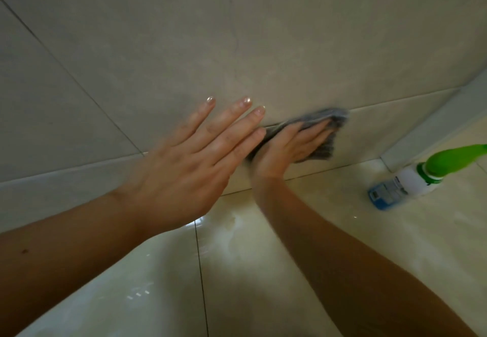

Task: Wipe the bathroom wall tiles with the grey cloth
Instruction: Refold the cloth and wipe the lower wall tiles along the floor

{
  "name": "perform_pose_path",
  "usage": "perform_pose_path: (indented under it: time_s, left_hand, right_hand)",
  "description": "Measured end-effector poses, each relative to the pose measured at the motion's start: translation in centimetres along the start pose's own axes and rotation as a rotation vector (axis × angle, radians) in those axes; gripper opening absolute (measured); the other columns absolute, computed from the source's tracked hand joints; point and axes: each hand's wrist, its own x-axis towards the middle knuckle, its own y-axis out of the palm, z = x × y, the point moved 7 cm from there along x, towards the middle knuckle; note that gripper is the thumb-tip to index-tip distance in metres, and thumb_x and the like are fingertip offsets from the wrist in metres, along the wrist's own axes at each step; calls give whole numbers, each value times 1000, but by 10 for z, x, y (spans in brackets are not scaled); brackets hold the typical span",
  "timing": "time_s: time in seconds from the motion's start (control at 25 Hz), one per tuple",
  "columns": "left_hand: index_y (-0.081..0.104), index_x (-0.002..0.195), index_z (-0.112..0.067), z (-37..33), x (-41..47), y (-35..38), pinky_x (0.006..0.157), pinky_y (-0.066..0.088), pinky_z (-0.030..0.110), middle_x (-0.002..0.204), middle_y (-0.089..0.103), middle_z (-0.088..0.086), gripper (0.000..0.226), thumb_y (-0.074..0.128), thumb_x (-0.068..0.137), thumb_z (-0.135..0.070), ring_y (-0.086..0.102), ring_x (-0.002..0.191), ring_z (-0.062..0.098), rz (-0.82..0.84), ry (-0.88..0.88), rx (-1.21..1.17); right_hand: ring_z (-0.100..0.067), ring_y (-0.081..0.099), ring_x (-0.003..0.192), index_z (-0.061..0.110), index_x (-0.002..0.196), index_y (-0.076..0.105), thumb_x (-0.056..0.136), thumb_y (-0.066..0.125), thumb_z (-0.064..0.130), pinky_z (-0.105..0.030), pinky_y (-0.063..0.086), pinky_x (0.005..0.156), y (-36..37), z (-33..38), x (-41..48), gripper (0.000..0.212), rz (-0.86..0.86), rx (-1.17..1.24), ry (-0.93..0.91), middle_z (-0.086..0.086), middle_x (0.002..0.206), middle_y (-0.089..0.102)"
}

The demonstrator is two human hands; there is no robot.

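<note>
Right hand (288, 147): fingers straight, pressing crumpled grey cloth (316, 132) flat against beige glossy wall tiles (237, 33), low on the wall near the floor joint. Left hand (195, 152): fingers extended, spread, beside the cloth; wall contact unclear. Green-topped white spray bottle (411, 178) lies on cream floor tiles (263, 257), well right.

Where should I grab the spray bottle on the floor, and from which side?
Grip the spray bottle round its white body, just below the green trigger head, where fingers can wrap it. Come from the open floor side nearest you: a tiled ledge stands close behind it. The left hand is free.
</note>
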Motion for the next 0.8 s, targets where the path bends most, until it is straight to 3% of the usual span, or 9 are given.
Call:
perform_pose_path:
  time_s: [0.12, 0.2, 0.36, 0.44, 0.6, 0.8]
  left_hand:
    - [31, 151, 0, -2, -18, 4, 122, 15, 54, 160, 24, 20, 59, 47, 96, -12, 19, 150, 37, 32, -27, -4]
    - [32, 151, -1, 2, -31, 6, 122, 15, 53, 160, 24, 19, 60, 48, 95, -12, 18, 150, 36, 54, -63, -21]
    - [33, 151, -1, 9, -48, 8, 122, 17, 53, 160, 24, 18, 61, 50, 94, -12, 18, 151, 34, 71, -92, -29]
    - [34, 151, -1, 10, -51, 12, 121, 18, 53, 160, 26, 19, 60, 50, 94, -13, 19, 150, 35, 71, -99, -34]
    - [32, 152, -3, 10, -57, 26, 122, 16, 52, 160, 24, 19, 60, 47, 95, -15, 18, 151, 34, 89, -131, -52]
    - [34, 151, -3, 11, -65, 37, 122, 16, 53, 161, 25, 18, 59, 49, 95, -15, 18, 151, 34, 43, -142, -101]
  right_hand:
    - [-35, 1, 147, 8, 152, 2, 100, 37, 26, -53, 10, 119, 20, -28, -73, 66, 242, -67, -117, -25, 158, -4]
    - [-37, 6, 146, 14, 153, 2, 97, 29, 33, -58, 17, 116, 16, -39, -49, 65, 206, -1, -38, -21, 159, -2]
    - [-26, 6, 147, 12, 154, 3, 93, 23, 29, -42, 10, 121, -2, -25, -4, 66, 47, 134, 107, -11, 162, -3]
    - [-23, -2, 148, 21, 152, -1, 94, 25, 29, -33, 2, 121, 2, -7, -28, 65, 168, 115, -60, -8, 162, -11]
    - [-33, -4, 147, 22, 152, 7, 97, 38, 28, -53, 8, 120, 17, -7, -78, 64, 339, -96, -315, -17, 159, -7]
    - [-40, -1, 145, 26, 145, 17, 96, 44, 21, -57, 11, 118, -7, -31, -46, 56, 404, -337, -637, -7, 155, -1]
